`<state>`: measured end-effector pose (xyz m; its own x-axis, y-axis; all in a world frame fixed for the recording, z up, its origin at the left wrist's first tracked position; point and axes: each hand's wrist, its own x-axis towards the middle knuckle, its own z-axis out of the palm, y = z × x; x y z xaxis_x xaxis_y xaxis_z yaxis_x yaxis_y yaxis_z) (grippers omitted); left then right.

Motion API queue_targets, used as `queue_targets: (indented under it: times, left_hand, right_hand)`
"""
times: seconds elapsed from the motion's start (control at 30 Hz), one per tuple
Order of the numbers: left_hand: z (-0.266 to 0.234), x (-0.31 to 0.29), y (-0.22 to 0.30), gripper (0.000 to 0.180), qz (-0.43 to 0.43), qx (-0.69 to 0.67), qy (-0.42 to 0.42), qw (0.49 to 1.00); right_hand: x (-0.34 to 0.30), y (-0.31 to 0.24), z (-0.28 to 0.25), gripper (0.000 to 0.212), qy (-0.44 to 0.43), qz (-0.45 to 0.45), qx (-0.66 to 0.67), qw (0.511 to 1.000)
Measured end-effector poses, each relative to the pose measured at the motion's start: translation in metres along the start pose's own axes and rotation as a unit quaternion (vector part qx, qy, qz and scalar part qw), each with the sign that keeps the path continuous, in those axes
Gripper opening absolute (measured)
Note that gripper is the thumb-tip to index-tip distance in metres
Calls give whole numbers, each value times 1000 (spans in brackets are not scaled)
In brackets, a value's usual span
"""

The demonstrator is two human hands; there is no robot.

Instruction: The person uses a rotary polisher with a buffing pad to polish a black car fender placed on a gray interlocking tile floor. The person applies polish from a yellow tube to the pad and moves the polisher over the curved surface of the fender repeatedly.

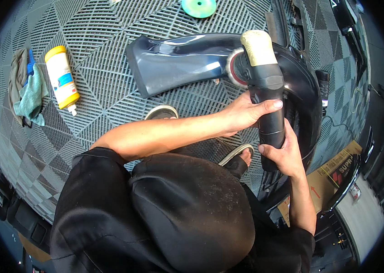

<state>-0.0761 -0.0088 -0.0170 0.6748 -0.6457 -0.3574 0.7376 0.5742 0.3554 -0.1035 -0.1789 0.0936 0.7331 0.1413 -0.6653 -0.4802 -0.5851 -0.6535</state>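
Note:
Both my hands grip a black power polisher (267, 84) with a pale yellow cover on its head. My left hand (245, 113) wraps its body just behind the head, thumb across the top. Lower down, my right hand (285, 152) closes around the rear of the handle. The round pad (236, 68), red and white at its rim, sits at a glossy dark curved car body panel (178, 63); whether it presses flat there I cannot tell. This panel lies on the floor and bends around on the right toward me.
A white bottle with yellow ends (61, 75) lies at the left beside crumpled cloths (30, 93). A green round pad (199, 7) is at the far edge. On the right are a dark bottle (323, 86) and a cardboard box (319, 186). Grated tiles (101, 91) cover the floor.

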Motion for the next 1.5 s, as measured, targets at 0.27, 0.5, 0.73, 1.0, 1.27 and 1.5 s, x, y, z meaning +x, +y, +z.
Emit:
queue_targets:
  times: [0.27,0.5,0.73,1.0,1.27,1.5]
  left_hand:
    - [-27,-53,18,72,2,3,64,998]
    - [-57,-101,22,68,31,-5,118,993]
    - [-68,-119,25,83,59,37,145,987]
    - [-41,-53,17,73,-8,71,77,994]
    - [14,29,-2,74,-81,113,-53,989]
    - [45,87,-13,80,-86,156,-139,974]
  right_hand:
    - [16,-18,32,83,-87,-8,22,996]
    - [34,-33,61,94,-171,-62,15,983]
    - [44,-43,74,100,-194,-48,-8,980]
    - [19,-7,37,92,-88,-68,88,990]
    - [-19,30,-19,82,53,27,130,990]
    - [-31,51,-43,69,132,60,218,965]
